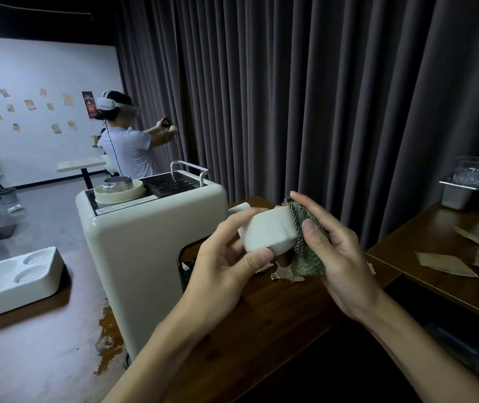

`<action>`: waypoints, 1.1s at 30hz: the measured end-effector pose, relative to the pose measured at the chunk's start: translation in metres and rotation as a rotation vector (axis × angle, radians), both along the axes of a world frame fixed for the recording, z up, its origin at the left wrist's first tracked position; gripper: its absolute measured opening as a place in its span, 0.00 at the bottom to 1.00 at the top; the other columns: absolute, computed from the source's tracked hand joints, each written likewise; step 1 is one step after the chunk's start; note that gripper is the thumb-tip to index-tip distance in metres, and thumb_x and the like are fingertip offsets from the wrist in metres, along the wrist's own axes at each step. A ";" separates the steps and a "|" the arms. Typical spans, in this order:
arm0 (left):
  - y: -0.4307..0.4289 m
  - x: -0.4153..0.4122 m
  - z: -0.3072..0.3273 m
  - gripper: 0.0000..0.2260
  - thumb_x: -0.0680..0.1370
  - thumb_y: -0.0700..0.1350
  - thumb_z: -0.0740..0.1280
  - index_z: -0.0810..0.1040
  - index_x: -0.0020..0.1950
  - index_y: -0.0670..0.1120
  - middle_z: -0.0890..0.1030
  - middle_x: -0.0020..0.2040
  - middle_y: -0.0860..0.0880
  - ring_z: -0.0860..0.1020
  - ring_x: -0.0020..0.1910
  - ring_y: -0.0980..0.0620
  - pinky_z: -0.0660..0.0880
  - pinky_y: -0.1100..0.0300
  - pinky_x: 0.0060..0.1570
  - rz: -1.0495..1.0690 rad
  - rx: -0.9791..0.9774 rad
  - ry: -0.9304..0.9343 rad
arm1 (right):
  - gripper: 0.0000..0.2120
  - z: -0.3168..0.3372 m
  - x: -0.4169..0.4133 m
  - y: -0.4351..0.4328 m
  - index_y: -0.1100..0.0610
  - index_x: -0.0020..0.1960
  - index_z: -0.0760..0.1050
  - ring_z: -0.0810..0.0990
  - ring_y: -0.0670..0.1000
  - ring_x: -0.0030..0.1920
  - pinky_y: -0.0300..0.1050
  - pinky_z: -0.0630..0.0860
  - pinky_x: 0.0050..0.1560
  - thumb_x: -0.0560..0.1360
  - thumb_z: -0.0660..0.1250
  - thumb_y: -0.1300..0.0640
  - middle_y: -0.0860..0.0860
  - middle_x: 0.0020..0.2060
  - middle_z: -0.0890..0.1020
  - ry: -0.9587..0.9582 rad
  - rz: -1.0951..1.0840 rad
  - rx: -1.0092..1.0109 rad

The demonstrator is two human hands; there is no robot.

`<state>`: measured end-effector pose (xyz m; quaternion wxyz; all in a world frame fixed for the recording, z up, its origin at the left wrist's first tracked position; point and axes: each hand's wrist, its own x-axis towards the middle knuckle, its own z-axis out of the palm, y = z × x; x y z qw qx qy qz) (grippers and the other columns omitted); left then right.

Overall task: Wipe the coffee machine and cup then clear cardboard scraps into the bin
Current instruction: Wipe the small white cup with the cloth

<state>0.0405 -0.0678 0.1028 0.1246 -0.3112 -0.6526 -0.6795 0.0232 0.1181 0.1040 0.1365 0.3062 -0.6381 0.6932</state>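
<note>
My left hand (226,257) grips a white cup (270,231), tipped on its side in the air above the wooden counter. My right hand (334,245) holds a green knitted cloth (311,257) pressed against the cup's open end. The cream coffee machine (145,245) stands on the counter just left of my hands. A small cardboard scrap (286,275) lies on the counter under the cup. More cardboard scraps (447,264) lie on the side table at the right. No bin is clearly shown near me.
A white tray (14,274) with round hollows sits at the left. Metal containers (456,196) with glasses (471,169) stand at the back of the right table. Dark curtains hang behind. A person with a headset (128,146) stands in the far room near tables.
</note>
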 end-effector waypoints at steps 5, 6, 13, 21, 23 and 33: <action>-0.009 -0.003 0.004 0.25 0.78 0.54 0.69 0.67 0.74 0.67 0.74 0.66 0.50 0.79 0.64 0.50 0.78 0.58 0.60 0.142 -0.263 0.011 | 0.20 -0.006 -0.002 -0.002 0.40 0.67 0.74 0.76 0.49 0.65 0.58 0.77 0.61 0.75 0.67 0.42 0.45 0.64 0.77 0.010 -0.105 -0.005; -0.011 -0.004 0.004 0.26 0.77 0.59 0.68 0.64 0.74 0.71 0.73 0.63 0.53 0.78 0.62 0.54 0.77 0.57 0.61 0.240 -0.385 0.031 | 0.20 -0.007 -0.002 -0.003 0.39 0.67 0.73 0.76 0.47 0.65 0.55 0.78 0.60 0.75 0.66 0.43 0.43 0.64 0.77 0.043 -0.172 0.036; -0.011 -0.007 -0.007 0.23 0.76 0.61 0.70 0.71 0.70 0.62 0.80 0.59 0.50 0.80 0.57 0.46 0.78 0.45 0.56 0.340 -0.391 0.069 | 0.18 -0.013 0.003 -0.015 0.35 0.69 0.69 0.74 0.45 0.65 0.43 0.78 0.58 0.79 0.61 0.44 0.38 0.63 0.71 0.229 -0.318 0.256; -0.010 -0.005 -0.006 0.20 0.79 0.52 0.68 0.71 0.71 0.56 0.81 0.62 0.47 0.80 0.62 0.46 0.79 0.50 0.60 0.231 -0.228 0.010 | 0.18 -0.006 -0.009 -0.009 0.36 0.66 0.73 0.76 0.45 0.65 0.52 0.77 0.62 0.77 0.63 0.47 0.44 0.65 0.78 0.044 -0.112 0.038; -0.009 -0.007 -0.003 0.22 0.80 0.53 0.67 0.69 0.73 0.60 0.80 0.63 0.49 0.80 0.62 0.50 0.78 0.53 0.61 0.229 -0.274 -0.012 | 0.18 -0.009 -0.009 -0.011 0.35 0.66 0.72 0.75 0.44 0.65 0.52 0.77 0.62 0.77 0.63 0.46 0.41 0.64 0.77 0.051 -0.161 0.067; 0.002 -0.003 0.002 0.18 0.77 0.52 0.72 0.76 0.66 0.57 0.79 0.62 0.49 0.80 0.60 0.46 0.80 0.46 0.57 0.281 -0.252 0.034 | 0.17 -0.017 -0.010 -0.004 0.30 0.67 0.68 0.72 0.37 0.66 0.36 0.75 0.60 0.79 0.60 0.42 0.34 0.65 0.73 0.133 -0.264 0.124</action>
